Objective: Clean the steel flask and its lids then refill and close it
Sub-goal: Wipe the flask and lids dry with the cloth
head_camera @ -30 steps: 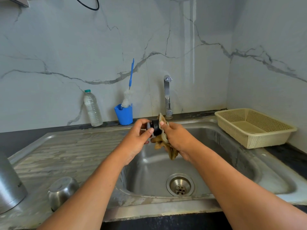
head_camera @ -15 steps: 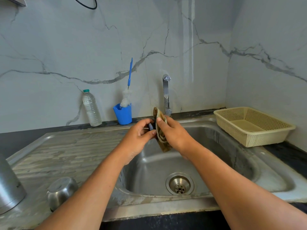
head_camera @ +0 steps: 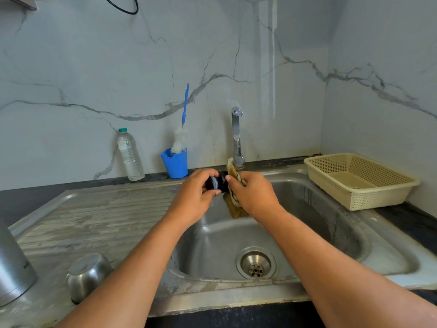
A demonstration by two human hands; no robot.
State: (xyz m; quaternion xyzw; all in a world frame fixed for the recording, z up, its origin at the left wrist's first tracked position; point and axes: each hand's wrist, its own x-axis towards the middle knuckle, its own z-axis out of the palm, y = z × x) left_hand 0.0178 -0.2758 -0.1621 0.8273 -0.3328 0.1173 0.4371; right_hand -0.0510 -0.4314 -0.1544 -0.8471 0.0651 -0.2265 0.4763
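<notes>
Sink [head_camera: 236, 297], lid [head_camera: 218, 183] held above, brush [head_camera: 179, 140] in cup [head_camera: 176, 166]

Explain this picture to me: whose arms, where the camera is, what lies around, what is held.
No machine: a person's bare arms, filmed by a head-worn camera looking down at a steel sink. The left hand grips a small black lid; the right hand holds a brownish cloth against it. On the draining board stand an upturned steel cup and, far left, probably the steel flask. By the wall: water bottle, blue cup with brush, tap. A basket sits right.
</notes>
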